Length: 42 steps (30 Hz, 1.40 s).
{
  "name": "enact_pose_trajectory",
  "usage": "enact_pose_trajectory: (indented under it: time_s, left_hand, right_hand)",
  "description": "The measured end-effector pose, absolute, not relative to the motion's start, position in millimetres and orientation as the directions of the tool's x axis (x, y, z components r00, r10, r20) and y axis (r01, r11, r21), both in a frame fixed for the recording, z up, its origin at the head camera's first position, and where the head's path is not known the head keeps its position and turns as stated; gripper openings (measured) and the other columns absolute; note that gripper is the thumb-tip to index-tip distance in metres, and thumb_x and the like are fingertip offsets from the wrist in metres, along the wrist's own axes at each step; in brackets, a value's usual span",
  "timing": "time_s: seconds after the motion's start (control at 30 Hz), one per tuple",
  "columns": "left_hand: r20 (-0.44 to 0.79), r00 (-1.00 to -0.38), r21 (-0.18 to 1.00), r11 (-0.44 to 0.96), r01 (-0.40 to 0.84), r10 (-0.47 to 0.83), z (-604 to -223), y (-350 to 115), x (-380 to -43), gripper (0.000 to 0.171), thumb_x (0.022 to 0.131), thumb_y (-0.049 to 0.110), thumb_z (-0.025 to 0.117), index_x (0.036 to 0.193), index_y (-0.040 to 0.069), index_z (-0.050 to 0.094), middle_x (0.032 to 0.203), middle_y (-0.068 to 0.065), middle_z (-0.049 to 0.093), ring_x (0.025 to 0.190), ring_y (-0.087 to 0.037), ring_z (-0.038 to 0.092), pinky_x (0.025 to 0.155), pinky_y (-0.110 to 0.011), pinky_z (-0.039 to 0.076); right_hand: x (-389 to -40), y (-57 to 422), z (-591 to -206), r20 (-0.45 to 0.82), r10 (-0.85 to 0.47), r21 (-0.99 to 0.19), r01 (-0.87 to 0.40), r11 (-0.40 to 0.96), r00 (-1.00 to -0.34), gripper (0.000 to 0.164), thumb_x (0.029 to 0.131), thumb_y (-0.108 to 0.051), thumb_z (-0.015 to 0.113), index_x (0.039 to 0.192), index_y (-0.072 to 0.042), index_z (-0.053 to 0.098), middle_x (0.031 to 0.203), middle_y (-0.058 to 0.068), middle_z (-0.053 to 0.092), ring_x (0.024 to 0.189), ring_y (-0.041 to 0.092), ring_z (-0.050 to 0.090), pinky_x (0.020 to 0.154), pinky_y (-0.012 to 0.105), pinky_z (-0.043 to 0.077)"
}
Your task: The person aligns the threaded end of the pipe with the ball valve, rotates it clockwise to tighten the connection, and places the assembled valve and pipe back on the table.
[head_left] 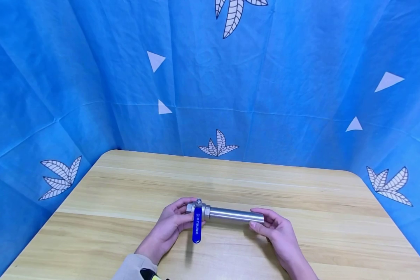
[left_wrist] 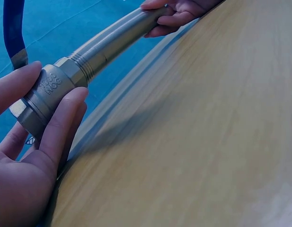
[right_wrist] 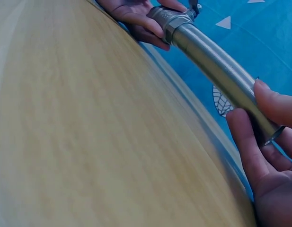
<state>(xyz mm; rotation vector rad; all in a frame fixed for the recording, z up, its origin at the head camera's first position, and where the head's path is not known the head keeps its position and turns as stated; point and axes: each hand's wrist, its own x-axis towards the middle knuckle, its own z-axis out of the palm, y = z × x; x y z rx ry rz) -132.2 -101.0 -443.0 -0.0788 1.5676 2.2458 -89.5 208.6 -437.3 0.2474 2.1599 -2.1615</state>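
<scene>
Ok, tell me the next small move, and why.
Probably twist the pipe slightly with the right hand while the left hand steadies the valve: bare threads show where the pipe meets it, suggesting room to tighten.

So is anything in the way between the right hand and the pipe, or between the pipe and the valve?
Nothing visible. The right hand grips one end of the pipe directly, and the threaded end meets the valve, which the left hand holds.
</scene>
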Motion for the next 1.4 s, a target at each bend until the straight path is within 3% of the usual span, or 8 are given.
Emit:
enact_pose_trajectory:
  time_s: [0.27,0.43,0.57,0.73,0.9,1.17,1.4]
  left_hand:
    - [-0.266,-0.921,0.89,-0.295,-0.348,0.283,-445.5,-101.2,-132.8,0.056,0.093,-0.001,0.073,0.147,0.002,0.057,0.133,-0.015,0.069,0.106,-0.03,0.08,0.099,-0.048,0.065]
    - [-0.264,-0.924,0.89,-0.3,-0.344,0.276,-445.9,-100.6,-132.7,0.055,0.094,-0.001,0.073,0.146,0.002,0.057,0.131,-0.013,0.07,0.107,-0.029,0.079,0.099,-0.049,0.065]
    - [-0.261,-0.928,0.889,-0.308,-0.338,0.265,-445.1,-99.9,-132.1,0.054,0.094,-0.002,0.073,0.146,0.002,0.057,0.129,-0.013,0.072,0.106,-0.026,0.079,0.099,-0.049,0.065]
    - [-0.259,-0.932,0.889,-0.313,-0.333,0.255,-443.1,-100.6,-131.1,0.055,0.095,-0.002,0.071,0.148,0.001,0.057,0.127,-0.01,0.074,0.106,-0.024,0.079,0.099,-0.048,0.065]
    - [-0.272,-0.93,0.881,-0.325,-0.343,0.245,-441.9,-101.0,-130.9,0.057,0.096,-0.003,0.069,0.15,0.0,0.054,0.127,-0.01,0.074,0.106,-0.024,0.08,0.099,-0.047,0.065]
    - [-0.272,-0.93,0.876,-0.336,-0.346,0.249,-442.4,-102.1,-130.4,0.06,0.097,-0.001,0.068,0.154,-0.001,0.049,0.13,-0.012,0.075,0.108,-0.027,0.08,0.1,-0.045,0.065]
    - [-0.268,-0.929,0.875,-0.338,-0.346,0.256,-442.0,-102.5,-131.3,0.06,0.095,-0.003,0.069,0.152,-0.002,0.051,0.129,-0.012,0.074,0.108,-0.024,0.079,0.1,-0.046,0.065]
  right_hand:
    - [-90.5,206.2,-438.7,-0.15,0.059,-0.989,0.149,-0.019,-0.987,0.04,0.097,-0.009,0.077,0.132,0.007,0.068,0.11,0.01,0.079,0.094,0.02,0.08,0.091,0.031,0.067]
    - [-90.6,206.3,-439.8,-0.149,0.057,-0.989,0.148,-0.02,-0.987,0.037,0.098,-0.011,0.076,0.13,0.007,0.068,0.107,0.01,0.08,0.091,0.022,0.081,0.089,0.032,0.067]
    - [-91.0,206.4,-439.8,-0.152,0.056,-0.988,0.151,-0.021,-0.987,0.039,0.096,-0.01,0.079,0.129,0.007,0.069,0.108,0.009,0.079,0.094,0.02,0.079,0.09,0.031,0.067]
    - [-90.2,208.0,-440.0,-0.154,0.058,-0.988,0.154,0.006,-0.986,0.049,0.085,-0.004,0.087,0.131,0.001,0.07,0.112,0.003,0.079,0.101,0.015,0.075,0.091,0.025,0.064]
    - [-88.0,210.6,-441.6,-0.054,0.03,-0.999,0.054,-0.009,-0.998,0.058,0.077,0.008,0.087,0.132,0.006,0.068,0.119,0.001,0.078,0.108,0.013,0.075,0.097,0.024,0.063]
    - [-87.0,213.7,-443.5,0.137,-0.001,-0.989,-0.137,-0.055,-0.991,0.042,0.076,0.015,0.083,0.117,0.011,0.074,0.121,0.0,0.08,0.113,0.012,0.075,0.099,0.023,0.062]
    - [-86.3,213.3,-442.2,0.1,0.001,-0.995,-0.1,-0.032,-0.995,0.047,0.078,0.011,0.085,0.123,0.009,0.073,0.118,-0.001,0.081,0.107,0.012,0.077,0.089,0.025,0.065]
